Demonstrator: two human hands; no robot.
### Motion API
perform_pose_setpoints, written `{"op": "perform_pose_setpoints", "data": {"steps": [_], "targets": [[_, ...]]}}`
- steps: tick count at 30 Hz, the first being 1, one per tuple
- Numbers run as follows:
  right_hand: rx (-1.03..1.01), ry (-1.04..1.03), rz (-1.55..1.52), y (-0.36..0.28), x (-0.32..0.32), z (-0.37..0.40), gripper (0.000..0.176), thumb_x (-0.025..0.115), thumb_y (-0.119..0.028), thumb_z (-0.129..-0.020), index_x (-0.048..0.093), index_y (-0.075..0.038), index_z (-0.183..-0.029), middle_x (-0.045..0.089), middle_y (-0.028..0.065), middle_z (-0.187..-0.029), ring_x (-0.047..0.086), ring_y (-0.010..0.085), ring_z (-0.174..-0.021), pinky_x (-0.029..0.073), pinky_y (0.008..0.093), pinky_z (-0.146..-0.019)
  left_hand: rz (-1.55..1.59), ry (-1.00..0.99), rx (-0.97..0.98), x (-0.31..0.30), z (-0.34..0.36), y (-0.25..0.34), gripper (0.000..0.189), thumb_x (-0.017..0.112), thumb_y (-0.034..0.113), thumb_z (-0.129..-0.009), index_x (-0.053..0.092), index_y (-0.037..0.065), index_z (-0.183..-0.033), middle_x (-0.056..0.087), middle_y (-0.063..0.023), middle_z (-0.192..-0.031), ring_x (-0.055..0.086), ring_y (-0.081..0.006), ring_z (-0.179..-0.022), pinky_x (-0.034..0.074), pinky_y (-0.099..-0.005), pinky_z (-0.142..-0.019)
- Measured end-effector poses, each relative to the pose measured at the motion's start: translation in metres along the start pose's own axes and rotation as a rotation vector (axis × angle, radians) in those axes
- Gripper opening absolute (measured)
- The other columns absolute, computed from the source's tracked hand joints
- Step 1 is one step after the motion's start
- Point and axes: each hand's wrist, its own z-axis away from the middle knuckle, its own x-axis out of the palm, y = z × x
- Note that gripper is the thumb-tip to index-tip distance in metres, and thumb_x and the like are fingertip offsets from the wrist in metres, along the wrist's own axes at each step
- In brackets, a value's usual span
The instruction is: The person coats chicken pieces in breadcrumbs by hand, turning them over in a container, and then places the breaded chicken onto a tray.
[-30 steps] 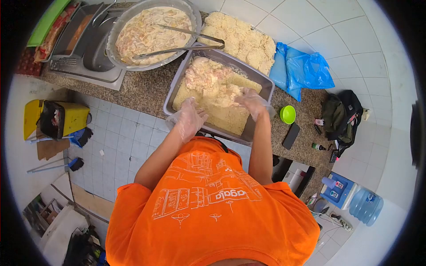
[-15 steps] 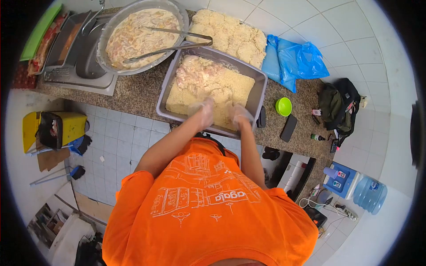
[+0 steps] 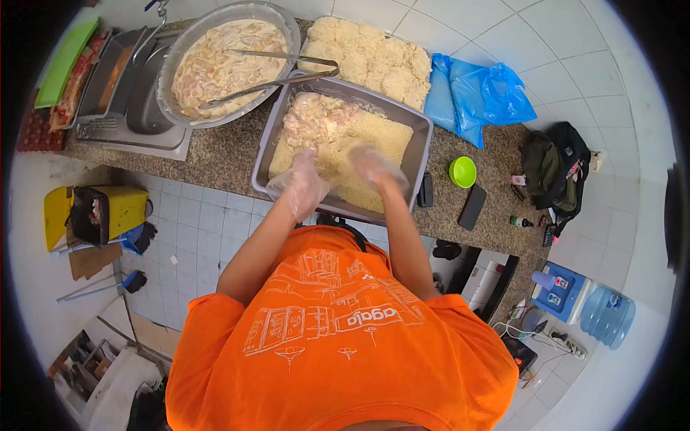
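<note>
A grey plastic tub (image 3: 420,164) holds pale breadcrumbs (image 3: 384,136) and, at its far left, a heap of raw, batter-covered chicken pieces (image 3: 316,118). My left hand (image 3: 302,185), in a clear plastic glove, is at the tub's near left side, fingers apart and pointing at the chicken. My right hand (image 3: 375,167), gloved alike and blurred by motion, is over the crumbs with its fingers stretched out. Neither hand visibly holds a piece. Some crumbs between the hands are hidden or smeared.
Beyond the tub stands a tray heaped with breaded pieces (image 3: 366,57). A large bowl of battered chicken (image 3: 230,65) sits at left, with metal tongs (image 3: 287,80) across its rim. Blue plastic bags (image 3: 481,97), a green bowl (image 3: 462,172) and a phone (image 3: 471,207) lie at right.
My left hand has shifted left and turned, its fingers now spread beside the chicken. My right hand has moved left and farther from me over the crumbs.
</note>
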Motion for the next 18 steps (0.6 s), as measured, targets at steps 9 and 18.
{"op": "perform_pose_setpoints", "data": {"steps": [9, 18], "targets": [[0.013, -0.054, 0.026, 0.019, -0.044, -0.033, 0.019, 0.05, -0.015, -0.086, 0.065, -0.004, -0.083, 0.066, 0.0078, -0.083, 0.059, 0.0248, -0.073, 0.046, 0.038, -0.06, 0.124, -0.154, -0.035, -0.052, -0.015, -0.008, 0.07, 0.038, 0.038, -0.091, 0.011, 0.002, -0.144, 0.009, -0.0162, -0.152, 0.014, -0.0352, -0.138, 0.012, -0.0566, -0.111], [0.322, -0.118, -0.448, -0.005, -0.014, -0.012, 0.052, 0.075, -0.032, -0.071, 0.059, 0.001, -0.108, 0.061, 0.0149, -0.104, 0.061, 0.0249, -0.089, 0.05, 0.0395, -0.07, 0.139, -0.15, -0.069, -0.04, -0.007, -0.002, 0.076, 0.035, 0.038, -0.093, -0.001, -0.004, -0.145, 0.0, -0.0266, -0.151, 0.002, -0.0366, -0.142, 0.009, -0.0507, -0.113]]}}
